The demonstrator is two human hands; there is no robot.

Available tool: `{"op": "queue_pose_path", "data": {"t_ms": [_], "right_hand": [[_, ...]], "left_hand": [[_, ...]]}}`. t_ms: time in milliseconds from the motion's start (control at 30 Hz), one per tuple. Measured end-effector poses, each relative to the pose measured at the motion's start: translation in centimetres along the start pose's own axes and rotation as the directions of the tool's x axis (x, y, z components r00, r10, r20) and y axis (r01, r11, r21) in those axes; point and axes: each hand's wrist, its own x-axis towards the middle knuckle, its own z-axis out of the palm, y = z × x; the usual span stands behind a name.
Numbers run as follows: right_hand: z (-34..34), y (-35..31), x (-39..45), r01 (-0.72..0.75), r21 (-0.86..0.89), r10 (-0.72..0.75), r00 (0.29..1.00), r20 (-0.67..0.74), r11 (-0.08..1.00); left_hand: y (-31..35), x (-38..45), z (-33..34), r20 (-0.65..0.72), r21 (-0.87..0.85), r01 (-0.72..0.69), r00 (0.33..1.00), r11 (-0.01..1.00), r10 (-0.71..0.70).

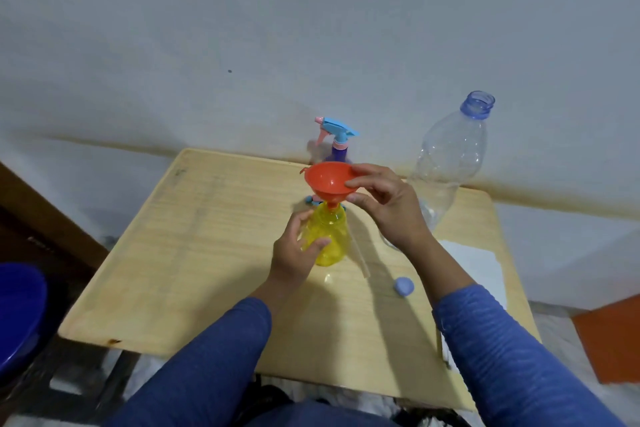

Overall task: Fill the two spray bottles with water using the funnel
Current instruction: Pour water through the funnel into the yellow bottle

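A yellow spray bottle (329,239) stands open-necked in the middle of the wooden table (194,253). My left hand (294,253) grips its body. An orange funnel (327,180) sits with its spout in the yellow bottle's neck, and my right hand (388,204) pinches the funnel's right rim between thumb and fingers. Behind them stands a purple spray bottle (341,149) with its blue and pink trigger head screwed on. A large clear plastic water bottle (450,163) stands uncapped at the right; it looks nearly empty.
A blue bottle cap (403,286) lies on the table near my right forearm. A thin dip tube (360,260) lies beside the yellow bottle, its sprayer head partly hidden behind it. White paper (481,263) covers the right side. A blue tub (19,315) is at the left.
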Motion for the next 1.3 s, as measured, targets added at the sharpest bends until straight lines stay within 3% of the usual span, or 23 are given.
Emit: {"op": "queue_pose_path", "data": {"t_ms": [200,300,367,433,500,533,700,867,1067,1300], "right_hand": [[-0.6,0.0,-1.8,0.025,-0.149,-0.024,1.000,0.006,0.989],[-1.1,-0.9,-2.8,0.057,-0.206,-0.087,0.987,-0.138,0.977],[-1.4,-1.4,-3.6,0.084,-0.309,-0.197,0.914,-0.355,0.947],[-2.0,-1.4,-4.0,0.019,-0.433,-0.290,0.769,-0.570,0.901],[-2.8,-1.0,-3.9,-0.066,-0.442,-0.294,0.658,-0.693,0.895],[-3.3,-0.9,-3.8,-0.099,-0.414,-0.257,0.648,-0.717,0.905],[-5.2,0.3,-1.7,-0.157,-0.207,0.003,0.802,-0.597,0.966],[-6.2,1.8,0.5,-0.155,-0.162,0.059,0.873,-0.484,0.974],[-6.1,1.7,2.4,-0.080,-0.301,-0.035,0.932,-0.361,0.950],[-7.8,-0.6,3.5,0.099,-0.403,-0.140,0.987,-0.073,0.910]], "left_hand": [[-0.2,0.1,0.1,0.020,0.010,0.000,1.000,1.000,0.000],[-0.3,0.2,0.2,0.022,0.014,0.002,1.000,1.000,-0.002],[-0.3,0.2,0.3,0.027,-0.006,0.013,1.000,1.000,-0.012],[-0.3,0.2,0.3,0.031,-0.021,0.028,0.999,0.999,-0.027],[-0.4,0.2,0.4,0.034,-0.013,0.032,0.999,0.999,-0.031],[-0.3,0.2,0.4,0.035,-0.012,0.031,0.999,0.999,-0.031],[-0.5,0.4,0.4,0.029,-0.029,0.028,0.999,0.999,-0.028],[-1.3,0.4,0.3,0.040,-0.062,0.048,0.998,0.997,-0.046],[-1.3,0.4,0.2,0.039,-0.049,0.061,0.997,0.997,-0.059],[-1.6,0.5,0.5,0.019,-0.058,0.033,0.999,0.998,-0.032]]}}
